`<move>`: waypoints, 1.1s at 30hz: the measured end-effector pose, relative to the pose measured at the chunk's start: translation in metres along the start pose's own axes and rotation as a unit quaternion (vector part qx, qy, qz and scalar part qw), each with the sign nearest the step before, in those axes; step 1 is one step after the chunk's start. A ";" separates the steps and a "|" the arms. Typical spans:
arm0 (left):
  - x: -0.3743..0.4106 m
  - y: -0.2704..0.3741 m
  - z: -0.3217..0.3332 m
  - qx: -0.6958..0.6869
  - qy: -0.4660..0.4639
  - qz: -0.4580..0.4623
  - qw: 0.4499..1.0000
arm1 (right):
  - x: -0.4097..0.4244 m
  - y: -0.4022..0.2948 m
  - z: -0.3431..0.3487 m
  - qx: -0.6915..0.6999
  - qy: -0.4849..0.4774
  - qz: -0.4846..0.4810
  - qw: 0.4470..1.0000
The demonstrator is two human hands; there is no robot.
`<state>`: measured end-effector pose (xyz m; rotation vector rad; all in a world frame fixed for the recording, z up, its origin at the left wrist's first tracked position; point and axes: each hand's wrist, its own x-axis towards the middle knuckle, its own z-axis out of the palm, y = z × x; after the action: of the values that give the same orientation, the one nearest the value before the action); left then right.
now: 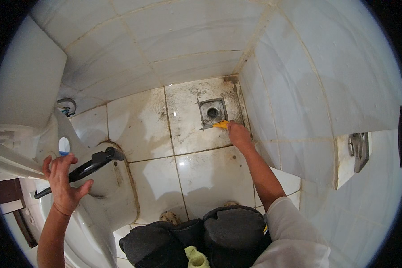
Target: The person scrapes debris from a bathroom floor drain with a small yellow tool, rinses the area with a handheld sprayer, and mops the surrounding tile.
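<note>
My right hand (239,134) grips a small yellow hand tool (220,124), its tip hidden or too small to make out. The tool sits against the near edge of a square floor drain recess (203,114) with a round dark hole (212,113). Grey, rough grout lines the recess, and no grate covers it. Over the white toilet (110,201), my left hand (65,181) has its fingers spread and thumb out. A black long-handled tool (87,170) passes slantwise beneath that hand; whether the fingers hold it cannot be told.
Dirty white floor tiles (207,174) meet tiled walls (194,37) in a corner behind the drain. A toilet tank (26,73) and hose (68,105) stand left. A metal paper holder (359,152) is on the right wall. A pale green cloth item (197,258) lies by my knees (234,224).
</note>
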<state>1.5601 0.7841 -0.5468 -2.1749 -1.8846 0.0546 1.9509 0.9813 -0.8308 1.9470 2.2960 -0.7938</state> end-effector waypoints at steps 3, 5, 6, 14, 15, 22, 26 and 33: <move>0.004 0.000 -0.007 -0.022 -0.023 0.033 0.999 | 0.002 -0.003 -0.001 -0.015 -0.012 -0.005 1.000; 0.009 0.003 -0.016 -0.088 -0.051 0.023 0.995 | 0.004 -0.008 -0.004 -0.027 -0.029 -0.017 0.999; 0.012 0.008 -0.020 -0.144 -0.070 0.000 0.987 | 0.003 -0.003 0.002 -0.017 0.000 -0.031 0.999; 0.037 0.035 -0.027 -0.260 -0.240 -0.165 0.920 | -0.016 0.015 0.034 0.049 0.091 -0.044 0.994; 0.035 0.035 -0.021 -0.250 -0.218 -0.141 0.933 | -0.014 0.019 0.036 0.066 0.104 -0.049 0.991; 0.026 0.031 -0.017 -0.180 -0.147 -0.051 0.971 | -0.012 0.018 0.046 0.112 0.163 -0.089 0.976; 0.017 0.021 -0.022 -0.161 -0.165 -0.025 0.973 | 0.001 -0.005 0.024 0.154 0.115 -0.028 0.981; 0.003 0.012 -0.014 -0.168 -0.074 -0.013 0.983 | 0.068 -0.037 -0.043 -0.158 -0.004 -0.164 0.974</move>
<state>1.5748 0.7827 -0.5354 -2.4212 -2.1348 -0.1188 1.9143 1.0575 -0.8030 1.4557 2.5851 -0.4097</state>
